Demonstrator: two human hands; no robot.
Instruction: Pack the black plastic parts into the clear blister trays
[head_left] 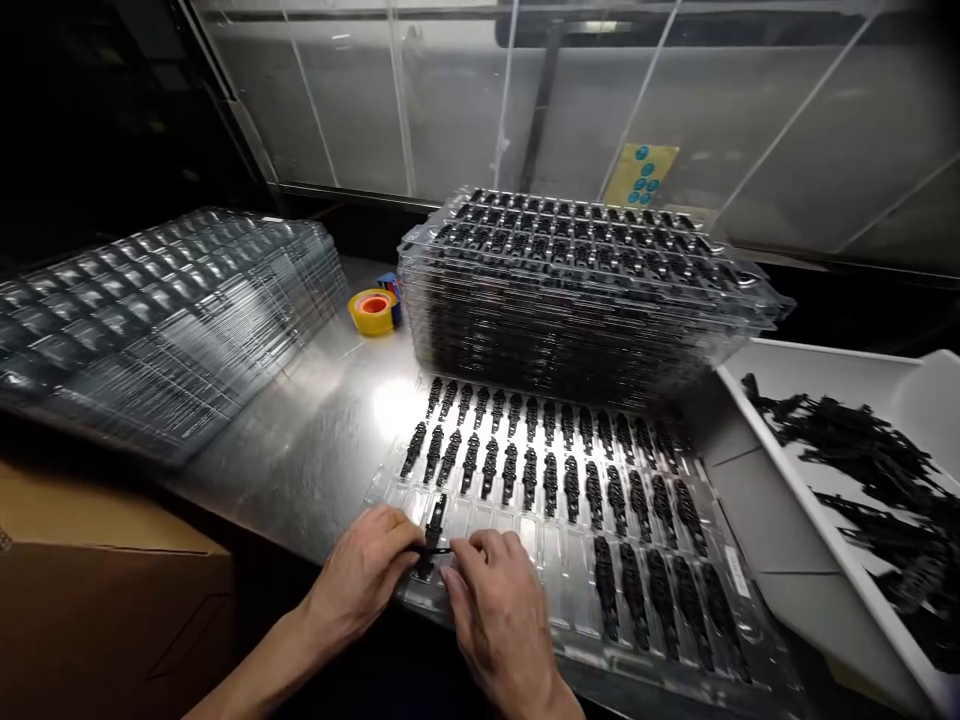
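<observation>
Between my two hands runs a small black plastic part [432, 549], held level over the near left of a clear plastic tray [551, 560]. My left hand [369, 560] pinches its left end; the fingertips of my right hand [496, 600] close on its right end. Just beyond it, one black part [436, 510] lies in the leftmost slot of the near row. The tray's two farther rows hold black parts, such as this one [490, 468], and several more [656, 595] fill the near row's right side. Bare slots show in between.
Behind stands a tall stack of filled clear trays [555, 310]. At left is a stack of clear trays [225, 350], with a cardboard box [105, 590] below. A yellow tape roll [373, 312] sits between the stacks. A white bin [795, 460] of loose black parts [862, 450] stands right.
</observation>
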